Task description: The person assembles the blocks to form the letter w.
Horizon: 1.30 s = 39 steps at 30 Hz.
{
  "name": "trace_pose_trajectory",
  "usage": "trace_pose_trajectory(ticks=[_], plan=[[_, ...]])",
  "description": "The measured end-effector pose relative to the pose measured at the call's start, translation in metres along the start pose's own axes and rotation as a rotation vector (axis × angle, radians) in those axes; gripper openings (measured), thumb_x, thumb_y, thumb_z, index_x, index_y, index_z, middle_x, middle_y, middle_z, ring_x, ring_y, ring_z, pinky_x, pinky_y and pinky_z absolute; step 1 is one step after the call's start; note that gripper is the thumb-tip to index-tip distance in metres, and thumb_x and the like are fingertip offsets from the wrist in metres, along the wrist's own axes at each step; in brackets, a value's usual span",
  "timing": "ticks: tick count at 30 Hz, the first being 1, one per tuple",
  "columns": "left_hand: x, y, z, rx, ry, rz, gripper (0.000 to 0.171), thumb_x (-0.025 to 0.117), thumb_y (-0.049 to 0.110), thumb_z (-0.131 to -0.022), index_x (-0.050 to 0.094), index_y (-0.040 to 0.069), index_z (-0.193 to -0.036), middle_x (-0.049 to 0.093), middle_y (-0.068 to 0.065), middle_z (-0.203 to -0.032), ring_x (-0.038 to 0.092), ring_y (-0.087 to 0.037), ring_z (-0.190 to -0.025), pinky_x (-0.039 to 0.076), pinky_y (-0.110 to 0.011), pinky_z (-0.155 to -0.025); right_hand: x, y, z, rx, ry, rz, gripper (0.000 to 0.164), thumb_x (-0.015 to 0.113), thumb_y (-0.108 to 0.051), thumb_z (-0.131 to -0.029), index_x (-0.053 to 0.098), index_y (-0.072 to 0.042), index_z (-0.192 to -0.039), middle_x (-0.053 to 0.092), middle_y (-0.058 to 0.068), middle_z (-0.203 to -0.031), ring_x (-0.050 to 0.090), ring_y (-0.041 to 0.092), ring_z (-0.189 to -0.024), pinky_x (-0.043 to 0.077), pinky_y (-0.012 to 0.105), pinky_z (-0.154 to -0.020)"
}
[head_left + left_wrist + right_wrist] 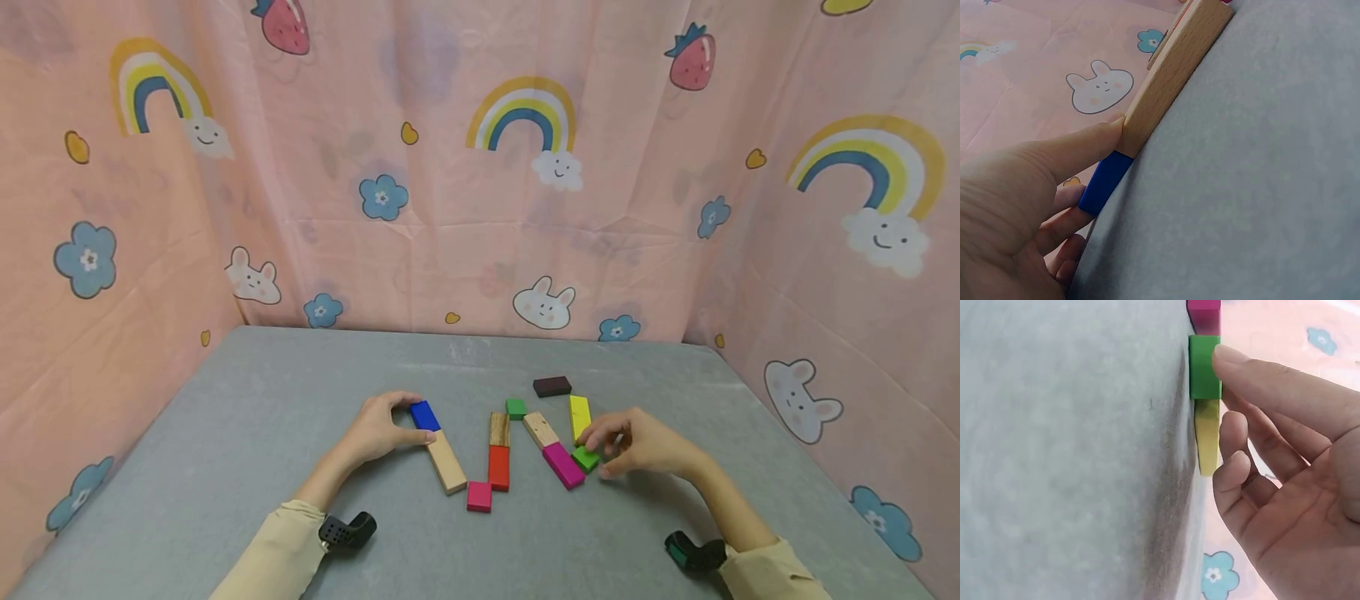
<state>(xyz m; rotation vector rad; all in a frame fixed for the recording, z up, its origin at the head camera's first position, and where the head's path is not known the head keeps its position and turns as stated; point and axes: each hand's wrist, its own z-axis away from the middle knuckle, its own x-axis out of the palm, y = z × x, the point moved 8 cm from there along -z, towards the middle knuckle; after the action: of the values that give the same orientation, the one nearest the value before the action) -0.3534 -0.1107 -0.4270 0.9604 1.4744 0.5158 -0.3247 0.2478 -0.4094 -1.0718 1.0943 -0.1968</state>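
Note:
My left hand [378, 432] holds the blue block [423, 416] at the far end of a slanted row, index finger at its far end. The thumb presses where it meets the plain wooden block [447, 462]; the left wrist view shows both blocks [1108, 181] end to end. On the right, my right hand [645, 442] has thumb and index finger at a small green block [585, 459], its other fingers curled. This green block [1205, 367] sits between the near ends of the yellow block [580, 418] and the magenta block [563, 465].
A pink-red block [479, 497] sits between the plain wooden block and the red block [498, 468]. Beyond red lie a grained wooden block [499, 429], a second green block [516, 409] and another wooden block [541, 430]. A dark brown block [552, 387] lies apart on the grey table [337, 367].

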Motion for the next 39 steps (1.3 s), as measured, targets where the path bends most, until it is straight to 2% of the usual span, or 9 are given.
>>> trace_pose_trajectory(ticks=[10,25,35,39], plan=[[0.0003,-0.0012,-0.0001,0.001,0.001,-0.004,0.062,0.090,0.033,-0.071,0.067,0.007,-0.123,0.063,-0.008,-0.124,0.051,-0.030,-0.122,0.039,-0.052,-0.101,0.0004,0.0001,-0.0002,0.045,0.016,0.061,0.022,0.085,-0.008,-0.077,0.076,-0.010,-0.096,0.065,0.009,-0.110,0.057,0.030,-0.085,0.050,0.029,-0.067],[0.0016,-0.0033,0.0001,-0.002,0.004,-0.011,0.063,0.090,0.034,-0.071,0.067,0.008,-0.123,0.062,-0.008,-0.124,0.052,-0.030,-0.122,0.040,-0.052,-0.100,0.0017,-0.0040,-0.0019,0.034,0.052,0.089,0.021,0.084,-0.001,-0.075,0.075,-0.009,-0.091,0.065,0.006,-0.104,0.055,0.028,-0.082,0.050,0.030,-0.067],[0.0007,-0.0023,0.0005,0.007,0.009,-0.015,0.063,0.090,0.034,-0.070,0.067,0.008,-0.123,0.062,-0.008,-0.125,0.051,-0.030,-0.122,0.040,-0.052,-0.100,0.0013,-0.0026,-0.0013,0.022,0.039,0.129,0.021,0.085,-0.005,-0.075,0.074,-0.011,-0.091,0.063,0.003,-0.097,0.056,0.026,-0.080,0.050,0.030,-0.066],[0.0003,-0.0018,0.0003,0.009,0.009,-0.012,0.063,0.090,0.035,-0.070,0.068,0.008,-0.123,0.062,-0.009,-0.125,0.051,-0.030,-0.122,0.040,-0.052,-0.100,0.0017,-0.0027,-0.0010,0.020,0.035,0.146,0.021,0.085,-0.007,-0.075,0.073,-0.013,-0.091,0.064,0.002,-0.096,0.056,0.026,-0.084,0.051,0.031,-0.068]])
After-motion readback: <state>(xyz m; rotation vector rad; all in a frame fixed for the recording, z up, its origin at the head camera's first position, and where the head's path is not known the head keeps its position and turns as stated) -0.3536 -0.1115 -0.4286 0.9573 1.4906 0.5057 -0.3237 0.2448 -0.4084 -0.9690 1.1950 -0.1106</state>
